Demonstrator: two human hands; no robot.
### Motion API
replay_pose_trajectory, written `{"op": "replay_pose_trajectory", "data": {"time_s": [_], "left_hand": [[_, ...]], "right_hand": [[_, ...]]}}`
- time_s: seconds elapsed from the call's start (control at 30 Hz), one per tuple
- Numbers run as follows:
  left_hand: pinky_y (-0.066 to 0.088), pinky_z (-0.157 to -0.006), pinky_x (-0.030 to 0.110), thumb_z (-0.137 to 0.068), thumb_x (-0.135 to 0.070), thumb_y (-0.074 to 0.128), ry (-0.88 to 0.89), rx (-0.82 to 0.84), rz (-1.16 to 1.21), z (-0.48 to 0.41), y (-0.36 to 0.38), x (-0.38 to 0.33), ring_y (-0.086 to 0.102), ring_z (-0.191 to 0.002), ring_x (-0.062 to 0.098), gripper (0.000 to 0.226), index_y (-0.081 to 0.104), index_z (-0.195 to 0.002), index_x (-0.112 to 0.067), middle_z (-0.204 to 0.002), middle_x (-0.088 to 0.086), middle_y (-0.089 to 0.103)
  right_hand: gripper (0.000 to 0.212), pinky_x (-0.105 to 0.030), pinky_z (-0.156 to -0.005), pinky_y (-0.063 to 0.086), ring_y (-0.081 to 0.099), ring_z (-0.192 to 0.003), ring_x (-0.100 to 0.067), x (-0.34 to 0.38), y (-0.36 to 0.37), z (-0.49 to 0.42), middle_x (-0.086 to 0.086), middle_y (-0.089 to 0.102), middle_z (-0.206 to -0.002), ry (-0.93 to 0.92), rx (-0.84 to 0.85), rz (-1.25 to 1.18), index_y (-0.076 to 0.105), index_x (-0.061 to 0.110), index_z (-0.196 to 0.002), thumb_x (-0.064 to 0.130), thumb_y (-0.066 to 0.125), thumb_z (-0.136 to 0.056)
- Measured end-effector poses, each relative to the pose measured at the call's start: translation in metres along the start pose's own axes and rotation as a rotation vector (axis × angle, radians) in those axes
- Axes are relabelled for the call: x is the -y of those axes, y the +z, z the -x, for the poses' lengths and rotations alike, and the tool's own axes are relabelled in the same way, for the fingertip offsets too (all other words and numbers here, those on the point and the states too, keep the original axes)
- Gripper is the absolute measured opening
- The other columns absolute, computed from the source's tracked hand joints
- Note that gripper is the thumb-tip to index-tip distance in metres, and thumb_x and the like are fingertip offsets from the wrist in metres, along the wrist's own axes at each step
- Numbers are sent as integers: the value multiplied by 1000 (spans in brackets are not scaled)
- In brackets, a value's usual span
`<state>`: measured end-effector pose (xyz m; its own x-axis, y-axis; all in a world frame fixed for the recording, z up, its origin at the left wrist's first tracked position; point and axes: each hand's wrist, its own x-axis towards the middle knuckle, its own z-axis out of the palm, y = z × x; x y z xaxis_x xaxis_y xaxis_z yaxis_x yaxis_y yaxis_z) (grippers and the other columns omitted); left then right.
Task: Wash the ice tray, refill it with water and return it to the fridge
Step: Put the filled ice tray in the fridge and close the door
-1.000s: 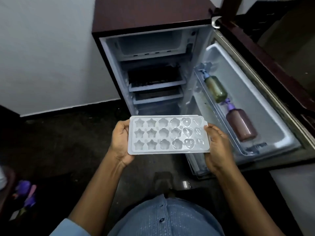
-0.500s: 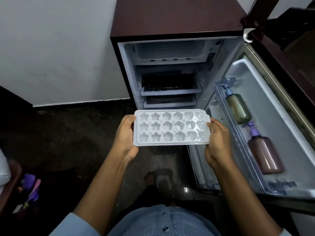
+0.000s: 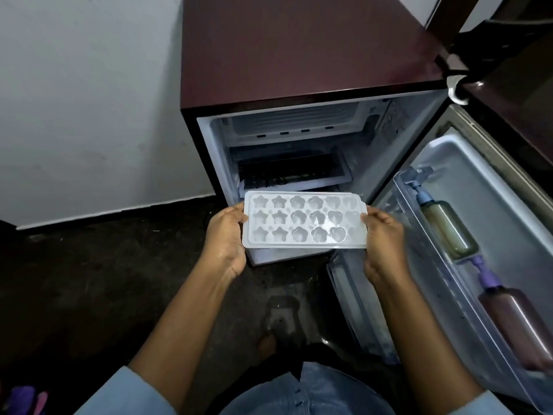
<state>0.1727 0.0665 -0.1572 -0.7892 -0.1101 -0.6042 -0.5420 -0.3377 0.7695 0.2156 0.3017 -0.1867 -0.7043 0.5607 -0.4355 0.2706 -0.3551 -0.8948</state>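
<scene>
Your left hand [image 3: 225, 238] and right hand [image 3: 385, 239] grip the ice tray [image 3: 302, 220] endwise, long axis nine-to-three; fridge [image 3: 299, 55] at twelve.

There's the white plastic ice tray [image 3: 303, 220], patterned with star, flower and heart moulds. Glossy maroon fridge [image 3: 299, 55], pale white inside. Olive-green pump bottle [image 3: 449, 232], blue top; brown pump bottle [image 3: 517, 324], purple top. Near-black floor [image 3: 89, 295].

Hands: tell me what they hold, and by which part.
Both hold the ice tray: the left hand grips its left short end, the right hand its right short end.
</scene>
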Motion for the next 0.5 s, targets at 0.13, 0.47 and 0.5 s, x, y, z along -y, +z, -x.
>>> {"op": "replay_pose_trajectory", "data": {"time_s": [0.13, 0.47, 0.5], "left_hand": [[60, -54, 30, -92, 11, 39, 22, 25, -6, -22, 15, -10, 77, -71, 16, 40, 72, -112, -1, -98, 9, 79], [53, -62, 21, -94, 4, 49, 184, 10, 132, -104, 31, 6, 63, -81, 12, 34, 64, -124, -1, -109, 8, 75], [51, -61, 21, -94, 4, 48, 203, 24, 141, -109, 33, 6, 62, -78, 12, 33, 64, -123, -1, -101, 6, 77]], "right_hand": [[24, -23, -64, 56, 69, -66, -8, 14, 16, -28, 0, 73, -82, -49, 12, 24, 70, 12, -89, -4, 56, -99], [30, -28, -68, 57, 71, -76, -13, 10, 40, -124, 2, 76, -81, -155, 61, -102, 71, 9, -88, -11, 49, -91], [30, -28, -69, 57, 72, -78, -14, 10, 42, -132, 1, 77, -84, -170, 70, -116, 72, 9, -89, -11, 49, -91]]}}
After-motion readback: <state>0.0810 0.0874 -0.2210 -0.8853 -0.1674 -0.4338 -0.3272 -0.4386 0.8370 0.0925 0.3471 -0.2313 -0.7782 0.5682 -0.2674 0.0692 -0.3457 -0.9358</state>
